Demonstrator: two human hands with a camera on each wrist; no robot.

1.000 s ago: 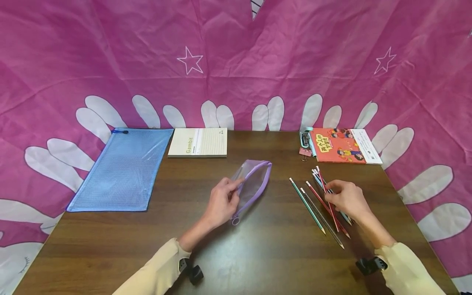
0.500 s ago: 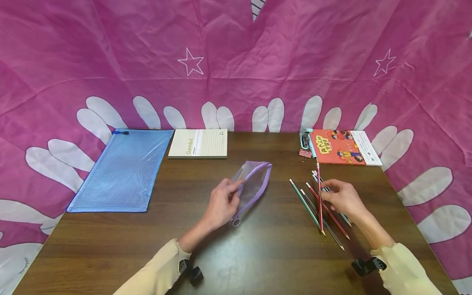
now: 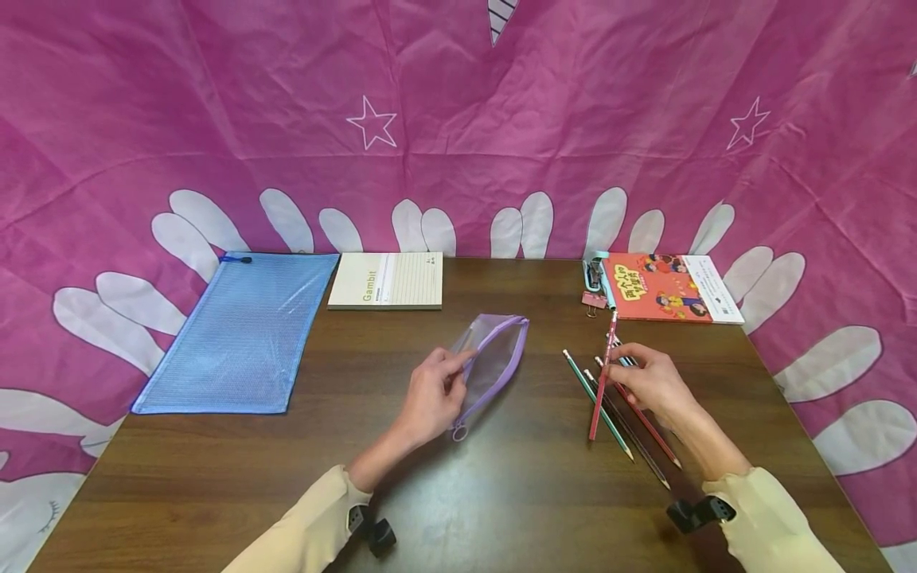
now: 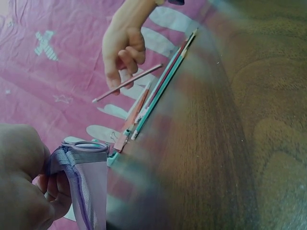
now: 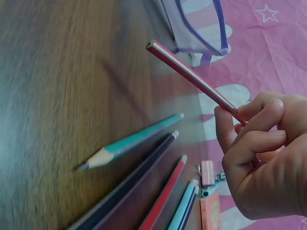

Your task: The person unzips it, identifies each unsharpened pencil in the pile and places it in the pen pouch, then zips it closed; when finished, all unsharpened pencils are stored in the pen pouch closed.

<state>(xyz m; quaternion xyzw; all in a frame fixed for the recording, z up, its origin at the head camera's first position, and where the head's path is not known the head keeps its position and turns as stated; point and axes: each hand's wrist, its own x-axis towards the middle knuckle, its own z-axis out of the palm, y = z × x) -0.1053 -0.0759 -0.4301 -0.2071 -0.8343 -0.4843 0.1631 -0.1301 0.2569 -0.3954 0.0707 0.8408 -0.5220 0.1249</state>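
Note:
My right hand [image 3: 655, 386] pinches a red-and-white striped pencil [image 3: 598, 407] between thumb and fingers. It is raised above the table, and in the right wrist view its lower end [image 5: 158, 49] looks flat and unsharpened. Under it lie a green pencil [image 3: 582, 378], a dark pencil [image 3: 648, 460] and another red pencil [image 3: 661, 442]. Light blue pencils [image 5: 184, 203] lie beside these, partly hidden by my right hand in the head view. My left hand [image 3: 432, 395] grips the near side of a clear pouch [image 3: 494, 362] with a purple zip edge, its mouth spread apart.
A blue mesh zip bag [image 3: 236, 334] lies at the left, beside a cream notebook [image 3: 390, 280]. At the back right are a red book [image 3: 655, 286], a pink binder clip [image 3: 593, 300] and a light blue clip [image 3: 593, 273]. A pink cloth [image 3: 458, 119] hangs behind the table.
My right hand has lifted the striped red pencil off the others and moved it left, toward the pouch. The left hand keeps its place on the pouch.

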